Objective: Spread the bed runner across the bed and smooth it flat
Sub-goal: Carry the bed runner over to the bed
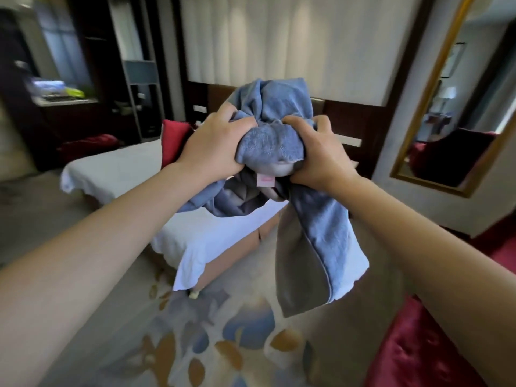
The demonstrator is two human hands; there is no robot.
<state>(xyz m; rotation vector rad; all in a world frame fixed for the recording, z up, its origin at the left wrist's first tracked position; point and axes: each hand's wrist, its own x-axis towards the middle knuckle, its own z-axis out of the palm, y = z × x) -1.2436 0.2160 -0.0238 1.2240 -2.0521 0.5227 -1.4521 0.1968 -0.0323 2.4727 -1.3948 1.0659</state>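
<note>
A blue bed runner with a grey underside is bunched in a wad, held up in the air in front of me. My left hand grips its left side and my right hand grips its right side, both fists closed on the cloth. A loose end hangs down below my right hand, and a small pink label shows at the wad's bottom. The bed, covered with a white sheet, lies beyond and below the runner; its near corner is in view.
A red cushion stands on the bed behind my left hand. A gold-framed mirror leans on the right wall. Red upholstery sits at lower right. Patterned carpet covers the floor. Dark shelving stands at the back left.
</note>
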